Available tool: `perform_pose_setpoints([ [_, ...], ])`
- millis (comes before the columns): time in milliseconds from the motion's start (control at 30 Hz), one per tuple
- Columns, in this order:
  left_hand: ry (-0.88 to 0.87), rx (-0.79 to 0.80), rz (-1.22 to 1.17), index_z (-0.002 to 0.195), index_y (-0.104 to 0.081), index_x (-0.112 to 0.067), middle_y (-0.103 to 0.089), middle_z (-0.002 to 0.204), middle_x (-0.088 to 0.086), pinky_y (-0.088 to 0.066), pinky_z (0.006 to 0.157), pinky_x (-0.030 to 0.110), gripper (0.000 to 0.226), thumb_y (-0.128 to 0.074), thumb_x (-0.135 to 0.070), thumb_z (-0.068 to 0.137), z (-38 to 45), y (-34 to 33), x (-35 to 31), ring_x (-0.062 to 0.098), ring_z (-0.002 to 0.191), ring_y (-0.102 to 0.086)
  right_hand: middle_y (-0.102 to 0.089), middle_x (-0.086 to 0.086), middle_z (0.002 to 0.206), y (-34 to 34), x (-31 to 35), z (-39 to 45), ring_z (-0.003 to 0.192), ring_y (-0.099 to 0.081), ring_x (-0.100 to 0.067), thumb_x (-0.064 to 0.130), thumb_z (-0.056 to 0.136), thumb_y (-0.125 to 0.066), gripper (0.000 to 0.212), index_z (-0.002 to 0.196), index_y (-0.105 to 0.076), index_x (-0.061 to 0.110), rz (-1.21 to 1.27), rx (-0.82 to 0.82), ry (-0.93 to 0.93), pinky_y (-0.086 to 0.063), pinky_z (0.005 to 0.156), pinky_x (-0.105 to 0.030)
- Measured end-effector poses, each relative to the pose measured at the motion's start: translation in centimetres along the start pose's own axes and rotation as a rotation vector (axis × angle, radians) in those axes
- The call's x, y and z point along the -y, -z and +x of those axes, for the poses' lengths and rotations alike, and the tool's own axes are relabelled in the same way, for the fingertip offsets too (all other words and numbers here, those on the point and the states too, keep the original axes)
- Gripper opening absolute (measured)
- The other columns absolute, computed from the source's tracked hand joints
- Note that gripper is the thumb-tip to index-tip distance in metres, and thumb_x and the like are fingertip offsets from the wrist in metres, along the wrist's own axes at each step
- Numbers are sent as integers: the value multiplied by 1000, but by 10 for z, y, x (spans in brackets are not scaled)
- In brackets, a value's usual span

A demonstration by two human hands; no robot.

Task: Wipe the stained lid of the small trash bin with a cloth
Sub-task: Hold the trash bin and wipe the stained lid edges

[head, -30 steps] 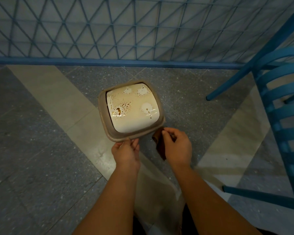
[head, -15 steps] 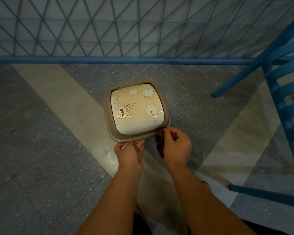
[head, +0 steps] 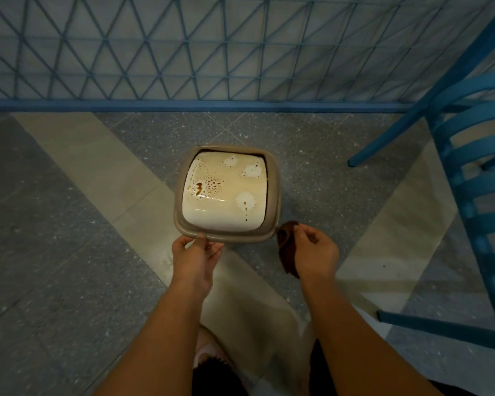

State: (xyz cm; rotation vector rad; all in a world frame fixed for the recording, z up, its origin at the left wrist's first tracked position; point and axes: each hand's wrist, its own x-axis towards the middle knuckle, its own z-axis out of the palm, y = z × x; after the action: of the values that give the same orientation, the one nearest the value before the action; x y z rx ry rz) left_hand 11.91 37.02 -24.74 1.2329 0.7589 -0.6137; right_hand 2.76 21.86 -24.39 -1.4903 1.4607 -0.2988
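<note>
Head view: small trash bin (head: 273, 192) is seen on the floor at frame centre, its stained lid (head: 226, 192) unwiped. Left hand (head: 195, 260) fingers pinch the near rim; right hand (head: 315, 252) fingers hold a dark cloth (head: 286, 247) beside it. Risk noted: wet stains may be smeared, or the bin tipped if pressed off-centre.

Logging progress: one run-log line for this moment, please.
left hand: grips bin rim | right hand: holds cloth beside bin | lid: stained, unwiped
</note>
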Motion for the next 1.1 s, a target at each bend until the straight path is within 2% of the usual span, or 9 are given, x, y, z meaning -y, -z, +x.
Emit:
perform_pose_setpoints([
  [233,49,-6,-73,132,-49,-13,-63,120,9,-49,91,34,38,-56,-18,95,-14,-4,17,19,99,-65,-67,3,90,-6,-4,-12,88,-61,-15,25,88,-64,5,88,-68,27,202,86,-94,-48,82,-30],
  [300,81,35,-68,130,-50,-9,-65,118,13,-52,85,32,36,-56,-15,94,-22,-16,28,21,99,-66,-68,3,89,-14,-6,-24,85,-63,-13,22,88,-64,6,87,-67,28,188,122,-41,-48,75,-23],
  [400,60,80,-74,128,-49,-2,-68,107,18,-58,80,34,34,-53,-9,95,-27,-31,37,22,86,-69,-69,4,86,-22,-7,-37,79,-64,-8,16,87,-64,9,91,-65,24,191,137,11,-46,66,-15],
  [467,37,73,-51,122,-46,-9,-67,97,15,-57,83,36,26,-50,-6,96,-28,-35,37,21,80,-67,-67,6,84,-22,-7,-39,76,-62,-4,16,85,-65,10,92,-63,24,158,134,30,-45,64,-14],
  [567,30,76,-14,114,-42,-22,-65,94,11,-52,92,39,25,-50,-6,96,-28,-34,36,22,84,-65,-65,8,82,-20,1,-28,77,-61,-6,20,85,-66,7,88,-62,26,76,117,54,-46,67,-20],
  [700,24,75,-4,101,-44,-28,-66,95,10,-52,86,31,23,-52,-7,95,-31,-32,32,21,84,-65,-58,11,76,-21,30,0,69,-52,-3,21,87,-63,3,90,-64,21,90,91,-29,-40,71,-24],
  [900,21,70,-28,118,-42,-22,-65,92,10,-52,88,34,29,-51,-6,96,-32,-34,33,20,82,-64,-61,7,85,-23,10,-19,82,-56,-10,18,86,-64,5,89,-63,22,85,118,-48,-42,76,-25],
  [1000,36,87,-29,113,-43,-23,-65,97,14,-53,88,37,26,-50,-4,96,-31,-33,32,23,82,-64,-65,7,85,-24,-7,-32,83,-61,-11,19,84,-66,8,81,-62,26,98,155,-79,-50,78,-29],
  [1100,32,88,-12,103,-43,-23,-63,92,13,-53,86,36,21,-48,-4,97,-28,-31,31,21,78,-63,-64,6,83,-25,0,-24,81,-60,-12,18,84,-65,8,80,-62,25,87,160,-84,-49,77,-29],
])
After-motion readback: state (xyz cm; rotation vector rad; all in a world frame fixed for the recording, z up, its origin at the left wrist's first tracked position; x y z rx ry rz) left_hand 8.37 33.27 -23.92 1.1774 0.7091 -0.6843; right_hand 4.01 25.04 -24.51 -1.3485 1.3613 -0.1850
